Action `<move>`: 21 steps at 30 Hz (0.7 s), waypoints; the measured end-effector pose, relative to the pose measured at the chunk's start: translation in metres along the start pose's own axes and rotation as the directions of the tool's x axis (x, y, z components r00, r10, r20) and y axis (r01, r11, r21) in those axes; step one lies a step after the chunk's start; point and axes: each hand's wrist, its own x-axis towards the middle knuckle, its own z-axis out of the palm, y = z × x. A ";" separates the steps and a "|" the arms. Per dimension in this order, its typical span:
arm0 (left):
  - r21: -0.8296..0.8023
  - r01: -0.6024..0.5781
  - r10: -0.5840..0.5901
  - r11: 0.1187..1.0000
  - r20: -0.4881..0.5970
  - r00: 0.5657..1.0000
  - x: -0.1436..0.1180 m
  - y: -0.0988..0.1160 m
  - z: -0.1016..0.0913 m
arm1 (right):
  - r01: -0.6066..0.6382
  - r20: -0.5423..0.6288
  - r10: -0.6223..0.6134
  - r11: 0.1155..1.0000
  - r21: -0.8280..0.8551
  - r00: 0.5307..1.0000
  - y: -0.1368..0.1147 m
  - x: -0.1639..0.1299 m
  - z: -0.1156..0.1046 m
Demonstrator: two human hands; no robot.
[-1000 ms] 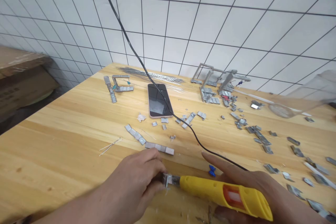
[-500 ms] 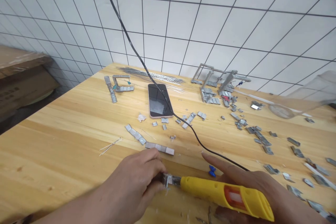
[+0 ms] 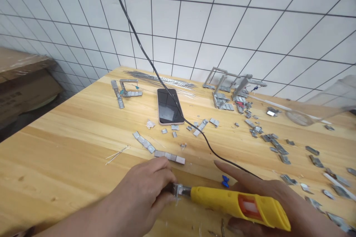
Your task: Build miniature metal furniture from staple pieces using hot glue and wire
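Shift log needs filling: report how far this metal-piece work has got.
Done, apparently: standing metal frames by the wall. In hand: right hand holds the yellow tool, its tip meeting a small metal piece pinched by the left hand. Left: many loose metal pieces scattered over the table.

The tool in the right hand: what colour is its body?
Yellow, with an orange window near the rear; head view.

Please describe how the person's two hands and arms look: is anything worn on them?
Both are bare. The left hand and right hand wear no gloves, rings or watch, and no sleeves show on the forearms. Nothing is marked on them.
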 end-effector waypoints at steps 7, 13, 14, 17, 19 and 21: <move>-0.002 0.002 -0.002 1.000 0.003 1.000 0.001 -0.001 0.000 | -0.086 0.119 0.060 0.970 0.225 0.991 0.004 0.002 -0.002; 0.000 0.002 -0.002 1.000 -0.001 1.000 0.000 -0.001 0.001 | -0.078 0.129 0.051 0.975 0.210 0.990 0.006 0.001 -0.003; -0.001 0.000 0.000 1.000 0.001 1.000 0.000 -0.001 0.001 | -0.085 0.133 0.058 0.975 0.207 0.989 0.005 0.002 -0.003; 0.001 0.003 -0.003 1.000 0.004 1.000 0.000 0.000 0.000 | -0.075 0.112 0.054 0.977 0.197 0.992 0.002 0.002 -0.002; 0.003 0.007 -0.008 1.000 0.010 1.000 0.000 -0.001 0.000 | -0.044 0.083 0.031 0.986 0.164 0.996 0.000 0.001 0.000; 0.004 0.008 -0.008 1.000 0.012 1.000 0.000 -0.001 0.000 | -0.022 0.042 0.021 0.999 0.042 0.999 -0.002 0.000 0.002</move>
